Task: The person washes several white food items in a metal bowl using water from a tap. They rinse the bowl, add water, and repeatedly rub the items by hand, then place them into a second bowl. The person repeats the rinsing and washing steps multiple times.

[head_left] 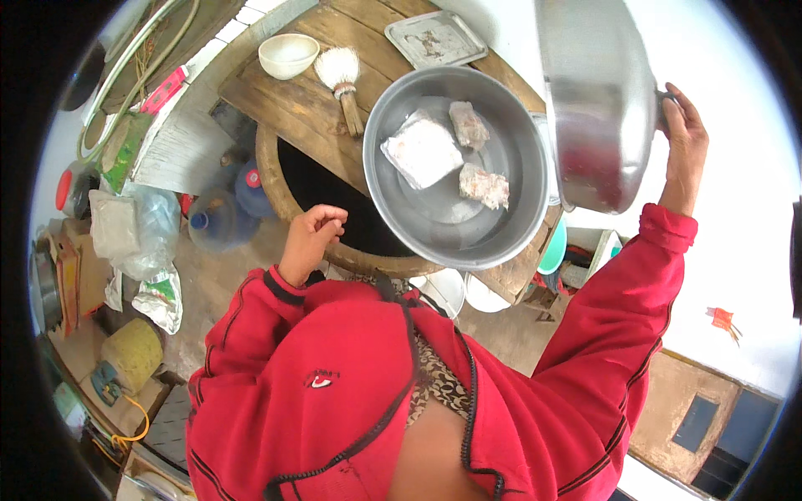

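While the right hand (687, 134) grasps the dark handle (666, 98) of a silver domed lid (601, 108), its fingers partly covering that handle and the lid's upper edge cut off, the left hand (313, 240) hangs half-curled just left of a grey basin (401, 209), its palm hidden, so I cannot tell whether it pinches anything; inside the basin lie three pale chunks (422, 150), hard to identify; a red jacket (351, 334) bears a small white emblem (320, 382), the dark marks above it too blurred to read
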### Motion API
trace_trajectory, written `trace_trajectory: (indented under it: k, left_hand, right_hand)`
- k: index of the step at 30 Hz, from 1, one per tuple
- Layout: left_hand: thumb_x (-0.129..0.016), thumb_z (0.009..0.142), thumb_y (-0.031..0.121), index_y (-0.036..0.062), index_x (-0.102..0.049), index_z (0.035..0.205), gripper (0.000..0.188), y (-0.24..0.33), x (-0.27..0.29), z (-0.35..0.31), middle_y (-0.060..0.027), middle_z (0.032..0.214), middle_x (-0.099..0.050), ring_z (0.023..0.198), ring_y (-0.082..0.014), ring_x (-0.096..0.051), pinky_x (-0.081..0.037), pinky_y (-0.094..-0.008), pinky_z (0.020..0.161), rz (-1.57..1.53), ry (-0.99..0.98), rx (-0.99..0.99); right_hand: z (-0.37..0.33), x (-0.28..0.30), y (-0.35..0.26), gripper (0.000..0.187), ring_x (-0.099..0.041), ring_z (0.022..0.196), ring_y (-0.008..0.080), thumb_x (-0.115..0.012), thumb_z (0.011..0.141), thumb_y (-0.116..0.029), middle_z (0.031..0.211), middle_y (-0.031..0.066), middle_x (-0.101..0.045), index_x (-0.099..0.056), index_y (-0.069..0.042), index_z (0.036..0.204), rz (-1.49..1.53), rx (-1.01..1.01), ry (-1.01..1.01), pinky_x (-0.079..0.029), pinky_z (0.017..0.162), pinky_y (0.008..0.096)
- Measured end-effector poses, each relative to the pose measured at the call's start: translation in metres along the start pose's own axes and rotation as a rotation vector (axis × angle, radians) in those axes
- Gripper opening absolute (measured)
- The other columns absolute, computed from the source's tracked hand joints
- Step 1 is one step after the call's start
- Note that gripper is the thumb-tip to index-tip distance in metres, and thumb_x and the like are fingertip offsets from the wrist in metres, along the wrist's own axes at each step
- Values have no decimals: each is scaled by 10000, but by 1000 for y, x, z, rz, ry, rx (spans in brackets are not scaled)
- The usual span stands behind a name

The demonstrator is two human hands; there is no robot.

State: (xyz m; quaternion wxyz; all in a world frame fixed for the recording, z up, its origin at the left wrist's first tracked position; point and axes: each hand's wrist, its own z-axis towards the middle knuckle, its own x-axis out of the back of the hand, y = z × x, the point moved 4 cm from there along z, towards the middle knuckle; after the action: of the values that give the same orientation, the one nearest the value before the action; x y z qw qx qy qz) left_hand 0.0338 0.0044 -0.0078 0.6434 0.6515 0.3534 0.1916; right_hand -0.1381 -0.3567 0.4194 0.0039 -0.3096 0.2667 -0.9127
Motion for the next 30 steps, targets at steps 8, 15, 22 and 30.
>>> trace_trajectory:
  k: [8, 15, 22, 30]
  left_hand:
    - [-559, 915, 58, -10, -647, 1056, 179, -8, 12, -4, -34, 924, -655, 804, -96, -619, -502, -238, 710, -27, 94, 24]
    - [-557, 910, 69, -12, -644, 1076, 204, -22, 22, -8, -60, 971, -663, 809, -110, -618, -513, -258, 732, -22, 145, 85]
    - [-560, 918, 57, -21, -642, 1059, 181, -39, 34, -13, -44, 918, -661, 785, -110, -626, -518, -250, 705, -38, 256, 116]
    - [-561, 919, 45, -6, -640, 1068, 176, -58, 49, -17, -46, 965, -665, 816, -113, -623, -518, -249, 701, -140, 273, 159]
  right_hand:
    - [73, -73, 34, 489, -663, 953, 239, -721, 822, -302, 1045, 200, -682, -632, -30, 1218, -236, 209, 126, -510, 847, 332]
    - [128, -153, 53, 500, -665, 969, 281, -738, 775, -328, 1051, 174, -686, -647, -43, 1175, -185, 363, 233, -503, 871, 357]
    - [150, -260, 71, 493, -674, 955, 291, -750, 780, -376, 1024, 158, -698, -649, -108, 1181, -271, 383, 203, -521, 833, 374]
    - [139, -347, 83, 470, -672, 941, 337, -735, 758, -359, 1024, 174, -695, -663, -119, 1156, -276, 292, 59, -523, 829, 392]
